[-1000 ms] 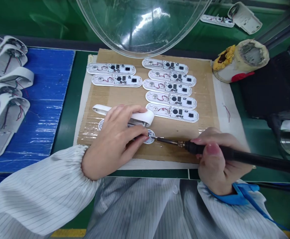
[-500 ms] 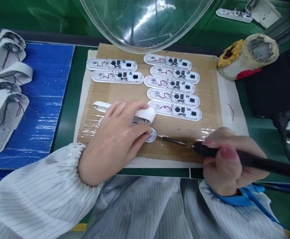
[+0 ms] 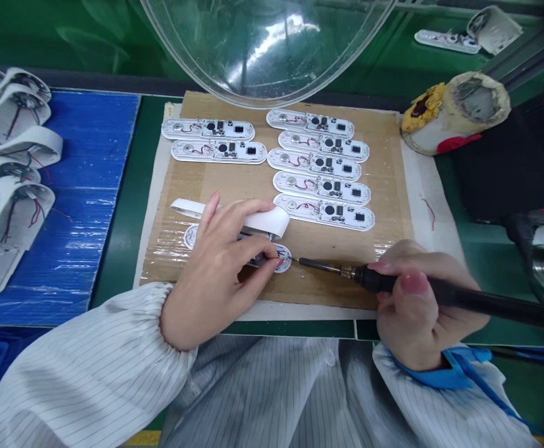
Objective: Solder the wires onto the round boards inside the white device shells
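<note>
My right hand [image 3: 428,298] grips a black soldering iron [image 3: 388,280] like a pen. The iron's thin tip meets the right end of a white oval circuit board piece [image 3: 285,258] on the cardboard. Over that piece arches my left hand [image 3: 228,264], thumb and index finger pinched together at the board's end. What they pinch looks like a thin wire, mostly hidden by the fingertips. Beneath the left hand's other fingers a white curved plastic housing [image 3: 267,221] lies just beyond the board, partly covered.
Several finished-looking white strips with circuit boards [image 3: 323,211] lie on the cardboard [image 3: 225,180]. White housings with wires [image 3: 13,211] rest on a blue sheet at left. A clear round shield [image 3: 272,56] hangs above; a soldering-iron stand can [image 3: 454,112] is at right.
The view has shifted slightly. My left hand has opened its other fingers a little and tipped the housing back, showing more of the board. The iron tip stays at the board's right end.
</note>
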### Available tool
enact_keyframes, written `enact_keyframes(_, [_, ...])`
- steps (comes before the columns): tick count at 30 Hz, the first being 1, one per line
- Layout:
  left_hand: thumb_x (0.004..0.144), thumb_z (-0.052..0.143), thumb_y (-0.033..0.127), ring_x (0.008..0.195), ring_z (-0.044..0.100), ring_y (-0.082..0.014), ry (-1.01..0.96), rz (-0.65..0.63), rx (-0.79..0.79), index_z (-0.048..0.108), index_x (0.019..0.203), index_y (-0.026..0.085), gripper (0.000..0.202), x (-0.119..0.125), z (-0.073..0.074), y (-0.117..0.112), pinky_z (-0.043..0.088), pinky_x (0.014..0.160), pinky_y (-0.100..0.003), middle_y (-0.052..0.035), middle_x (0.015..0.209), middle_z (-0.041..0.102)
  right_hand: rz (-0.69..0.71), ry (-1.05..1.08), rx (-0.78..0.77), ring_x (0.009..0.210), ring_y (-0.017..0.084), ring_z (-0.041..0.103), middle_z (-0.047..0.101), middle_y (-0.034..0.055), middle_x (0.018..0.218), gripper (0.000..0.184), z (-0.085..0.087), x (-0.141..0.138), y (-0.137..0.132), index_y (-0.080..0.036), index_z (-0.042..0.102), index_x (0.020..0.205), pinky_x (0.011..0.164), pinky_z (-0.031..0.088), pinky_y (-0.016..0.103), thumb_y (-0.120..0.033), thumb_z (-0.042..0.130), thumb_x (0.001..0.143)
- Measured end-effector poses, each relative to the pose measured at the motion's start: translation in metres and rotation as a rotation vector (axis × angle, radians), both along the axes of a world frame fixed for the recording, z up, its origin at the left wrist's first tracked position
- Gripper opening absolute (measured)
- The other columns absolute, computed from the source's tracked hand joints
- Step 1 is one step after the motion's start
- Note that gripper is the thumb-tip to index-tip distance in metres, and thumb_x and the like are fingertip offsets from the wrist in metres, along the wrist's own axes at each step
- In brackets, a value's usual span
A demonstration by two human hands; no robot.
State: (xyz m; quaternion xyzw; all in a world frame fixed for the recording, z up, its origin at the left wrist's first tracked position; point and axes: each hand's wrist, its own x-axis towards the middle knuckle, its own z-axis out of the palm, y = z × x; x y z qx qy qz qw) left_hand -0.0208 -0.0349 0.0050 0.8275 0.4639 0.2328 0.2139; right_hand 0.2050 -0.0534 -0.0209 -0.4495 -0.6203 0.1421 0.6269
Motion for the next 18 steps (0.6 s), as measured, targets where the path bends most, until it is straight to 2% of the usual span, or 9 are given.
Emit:
enact_keyframes(6, [0.091, 0.056, 0.018, 0.129, 0.05, -0.0244, -0.002, 0.024, 0.012, 0.063, 0.082, 0.021, 0.012, 0.004, -0.001, -0.002, 0.009, 0.121, -0.063, -0.0054, 0.136, 0.054, 0.069, -0.038, -0.106, 0.046, 0.014, 0.051, 0.062, -0.0002, 0.063, 0.012, 0.003, 0.004, -0.003, -0.02, 0.069, 0.078, 0.041, 0.041, 0.031, -0.019, 0.06, 0.086])
enact_keyframes(13, [0.092, 0.054, 0.02, 0.131, 0.048, -0.021, 0.058, 0.042, -0.005, 0.062, 0.081, 0.021, 0.013, 0.008, 0.004, -0.002, 0.008, 0.124, -0.054, -0.0043, 0.136, 0.053, 0.113, -0.052, -0.158, 0.049, 0.014, 0.051, 0.063, -0.0013, 0.067, 0.012, 0.002, 0.006, -0.006, -0.023, 0.07, 0.085, 0.042, 0.042, 0.031, -0.019, 0.06, 0.088])
enact_keyframes(16, [0.093, 0.053, 0.021, 0.131, 0.048, -0.0196, 0.082, 0.046, -0.021, 0.062, 0.08, 0.021, 0.016, 0.009, 0.007, -0.001, 0.007, 0.125, -0.051, -0.004, 0.135, 0.054, 0.111, -0.064, -0.129, 0.049, 0.014, 0.051, 0.062, -0.0015, 0.065, 0.011, 0.001, 0.004, -0.006, -0.023, 0.07, 0.086, 0.042, 0.041, 0.031, -0.019, 0.06, 0.088])
enact_keyframes(18, [0.093, 0.052, 0.021, 0.131, 0.048, -0.0197, 0.092, 0.048, -0.034, 0.062, 0.079, 0.02, 0.017, 0.01, 0.009, 0.0, 0.008, 0.125, -0.051, -0.0041, 0.136, 0.054, 0.075, -0.05, -0.046, 0.046, 0.014, 0.048, 0.059, -0.002, 0.06, 0.012, 0.001, 0.004, -0.004, -0.022, 0.069, 0.08, 0.039, 0.036, 0.031, -0.02, 0.059, 0.087])
